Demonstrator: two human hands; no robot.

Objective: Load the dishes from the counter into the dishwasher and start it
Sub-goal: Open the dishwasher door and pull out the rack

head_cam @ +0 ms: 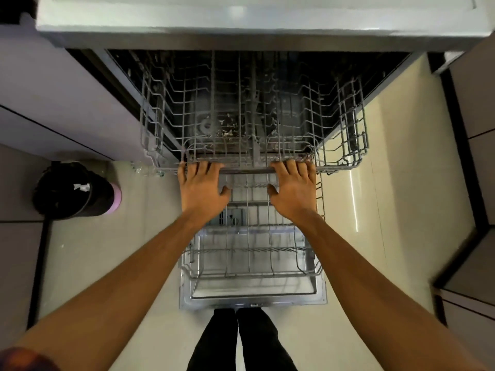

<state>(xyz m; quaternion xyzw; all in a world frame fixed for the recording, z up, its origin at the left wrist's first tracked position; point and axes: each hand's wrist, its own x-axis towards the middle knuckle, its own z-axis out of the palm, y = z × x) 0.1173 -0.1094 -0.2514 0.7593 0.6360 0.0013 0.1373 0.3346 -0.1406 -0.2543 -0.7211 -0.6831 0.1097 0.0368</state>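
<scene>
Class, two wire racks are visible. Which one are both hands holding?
The upper rack: the left hand and right hand curl over its front rail. The lower rack lies beneath, over the open door, untouched.

Both arms reach straight forward and down toward the upper rack (247, 169), forearms (150, 263) bare and nearly symmetrical, converging from the lower corners of the view; the left hand (202, 188) lies palm-down on the left part of the rack's front rail, its fingers (203, 167) hooked over the rail's top; the right hand (293, 188) takes the same rail just to the right of centre, fingers bent over it in the same manner; each thumb (225, 190) sits below the rail, pointing inward toward the other; the wrists are level and in line with the forearms; below the rack, two legs (241, 341) in black stand close together.
</scene>
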